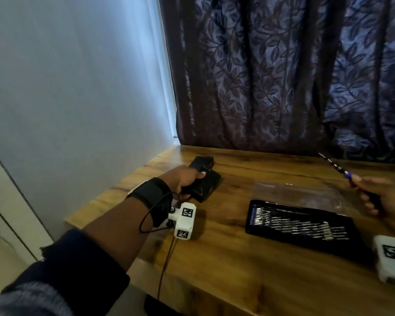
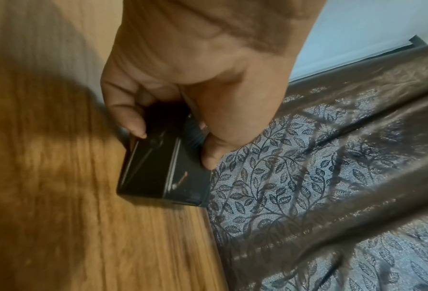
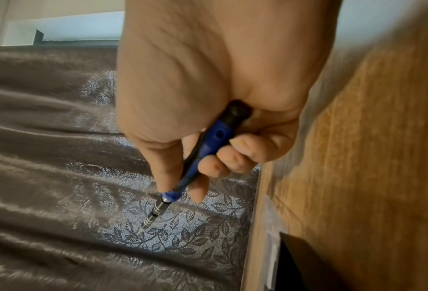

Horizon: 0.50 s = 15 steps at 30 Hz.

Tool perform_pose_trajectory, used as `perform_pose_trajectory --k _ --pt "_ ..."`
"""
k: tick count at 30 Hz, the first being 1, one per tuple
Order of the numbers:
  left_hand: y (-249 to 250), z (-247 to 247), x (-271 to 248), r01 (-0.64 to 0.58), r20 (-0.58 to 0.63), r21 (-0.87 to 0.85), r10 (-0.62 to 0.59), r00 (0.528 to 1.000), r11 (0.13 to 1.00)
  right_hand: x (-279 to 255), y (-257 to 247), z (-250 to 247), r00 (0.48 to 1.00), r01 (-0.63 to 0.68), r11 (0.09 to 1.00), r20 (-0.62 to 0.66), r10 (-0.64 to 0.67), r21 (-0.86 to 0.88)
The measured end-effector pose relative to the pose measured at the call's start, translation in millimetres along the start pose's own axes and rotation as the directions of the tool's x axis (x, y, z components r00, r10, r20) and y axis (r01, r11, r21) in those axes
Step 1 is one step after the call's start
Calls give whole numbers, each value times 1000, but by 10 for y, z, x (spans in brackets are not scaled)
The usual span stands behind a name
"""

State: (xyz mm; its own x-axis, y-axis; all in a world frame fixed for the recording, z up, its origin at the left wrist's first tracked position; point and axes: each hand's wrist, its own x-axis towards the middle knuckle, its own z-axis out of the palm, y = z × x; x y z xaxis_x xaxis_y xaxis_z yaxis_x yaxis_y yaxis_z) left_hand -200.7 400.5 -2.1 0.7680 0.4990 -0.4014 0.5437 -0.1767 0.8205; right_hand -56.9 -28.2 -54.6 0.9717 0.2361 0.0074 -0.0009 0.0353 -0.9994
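Head view: I am watching the black box (image 1: 206, 187) being gripped at the table (image 1: 237, 258) by the left hand (image 1: 184, 181); well to its right, the right hand (image 1: 379, 197) is clutching a screwdriver (image 1: 335, 166). Next, I judge: bringing tip to box.

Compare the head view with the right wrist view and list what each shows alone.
Head only: the left hand gripping a black box, and rows of bits in the black tray. Right wrist only: a small hole in the screwdriver's blue handle section, beside the curled fingers. Both: the right hand holding the screwdriver, the leaf-patterned curtain and the wooden table.
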Motion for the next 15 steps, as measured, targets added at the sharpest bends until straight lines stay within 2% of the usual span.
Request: perform_pose_trajectory --k 4,10,12,15 --pt "-76 -24 -26 28 12 44 -29 1000 999 -68 -73 94 1000 -23 998 -1 23 -59" --pt "-114 10 -94 -65 -43 54 67 997 996 -74 -77 77 999 -49 991 13 51 -122" --pt "-131 8 -76 -111 -98 188 131 987 976 -102 -89 90 998 -48 991 22 51 -123" --pt "-158 -11 -44 -121 -162 462 218 962 879 -166 -114 112 998 -28 992 54 35 -123"
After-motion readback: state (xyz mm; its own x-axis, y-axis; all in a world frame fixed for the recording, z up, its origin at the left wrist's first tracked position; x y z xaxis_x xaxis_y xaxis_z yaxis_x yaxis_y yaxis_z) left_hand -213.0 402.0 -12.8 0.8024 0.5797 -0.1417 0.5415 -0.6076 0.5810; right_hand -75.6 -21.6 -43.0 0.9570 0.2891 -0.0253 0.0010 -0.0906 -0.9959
